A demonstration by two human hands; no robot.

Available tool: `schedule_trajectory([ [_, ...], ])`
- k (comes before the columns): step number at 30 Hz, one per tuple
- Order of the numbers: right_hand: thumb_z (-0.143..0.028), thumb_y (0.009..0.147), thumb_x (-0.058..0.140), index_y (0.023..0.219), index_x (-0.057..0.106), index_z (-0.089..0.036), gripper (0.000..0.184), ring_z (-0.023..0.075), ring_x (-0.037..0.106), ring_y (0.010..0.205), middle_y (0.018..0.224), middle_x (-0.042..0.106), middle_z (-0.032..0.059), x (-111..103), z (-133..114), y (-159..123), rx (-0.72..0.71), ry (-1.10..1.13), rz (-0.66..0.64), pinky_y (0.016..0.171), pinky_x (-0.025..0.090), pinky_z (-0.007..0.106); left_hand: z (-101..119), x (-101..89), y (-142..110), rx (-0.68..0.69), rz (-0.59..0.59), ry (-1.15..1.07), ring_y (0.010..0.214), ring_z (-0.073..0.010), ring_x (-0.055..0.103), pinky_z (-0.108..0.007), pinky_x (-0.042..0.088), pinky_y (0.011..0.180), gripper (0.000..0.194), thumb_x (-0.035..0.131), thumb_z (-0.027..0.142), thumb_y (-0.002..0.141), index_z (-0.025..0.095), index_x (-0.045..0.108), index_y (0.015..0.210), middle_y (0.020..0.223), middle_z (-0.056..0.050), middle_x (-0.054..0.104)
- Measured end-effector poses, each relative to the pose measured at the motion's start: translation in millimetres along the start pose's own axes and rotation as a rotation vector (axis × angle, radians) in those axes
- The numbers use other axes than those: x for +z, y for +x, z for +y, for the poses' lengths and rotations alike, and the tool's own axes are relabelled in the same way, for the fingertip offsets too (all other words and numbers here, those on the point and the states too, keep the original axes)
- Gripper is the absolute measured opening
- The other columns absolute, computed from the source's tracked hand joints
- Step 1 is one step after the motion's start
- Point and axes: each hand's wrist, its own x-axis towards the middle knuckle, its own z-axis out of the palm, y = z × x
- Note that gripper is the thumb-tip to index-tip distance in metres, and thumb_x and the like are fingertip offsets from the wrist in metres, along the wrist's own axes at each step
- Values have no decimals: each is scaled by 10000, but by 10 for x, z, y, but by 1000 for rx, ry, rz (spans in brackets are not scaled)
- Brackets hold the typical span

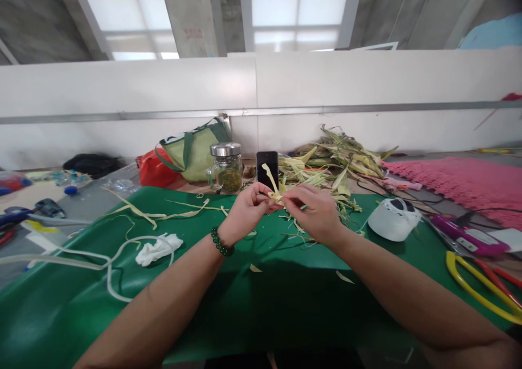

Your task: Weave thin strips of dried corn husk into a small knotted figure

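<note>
I see left hand (247, 208) and right hand (314, 212) pinching the pale strip (271, 177) between them; gentle tension should avoid tearing.

1. Left wrist: a bracelet (220, 242) of round, dark green beads, strung in a single row and circling the wrist close to the left hand (248, 203).
2. The beads look glossy, with small bright highlights, and seem much alike in size; the cord is too small to make out.
3. Left forearm (163, 298): bare, broad toward the elbow and narrowing to the bracelet.
4. Right forearm (403, 282): bare, tapering likewise to a bare wrist and right hand (312, 211).
5. Fingers of both hands: uncovered; details of the nails are too small to tell.
6. Bottom edge: black patches (318, 359), apparently clothing, the cut unclear.
</note>
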Motion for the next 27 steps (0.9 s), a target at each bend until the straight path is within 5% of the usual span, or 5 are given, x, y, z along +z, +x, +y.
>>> schedule_trajectory([
  [6,-140,794,524,628,612,-170,190,95,526,531,596,593,11,8,6,-33,-64,-142,-65,495,362,201,-50,49,-37,140,55,280,597,-119,607,-234,463,613,135,587,114,706,186,481,747,577,45,608],
  [10,-147,742,555,591,600,-175,160,92,524,528,569,606,-8,12,-7,-12,122,-9,-100,516,381,197,-73,67,-60,196,112,406,627,-126,605,-227,439,604,137,572,101,704,195,475,727,609,41,607],
  [15,-211,731,590,578,621,-166,162,87,499,492,533,601,-15,-17,-3,38,286,114,-162,482,353,200,-104,53,-50,190,48,297,712,-160,647,-265,476,659,110,551,140,734,196,460,758,703,-2,653],
  [27,-133,694,554,558,555,-184,145,84,468,476,522,551,-33,14,-44,5,183,-24,-120,481,343,198,-48,113,-139,304,105,751,677,-155,629,-242,415,613,158,482,83,747,212,466,836,693,12,653],
])
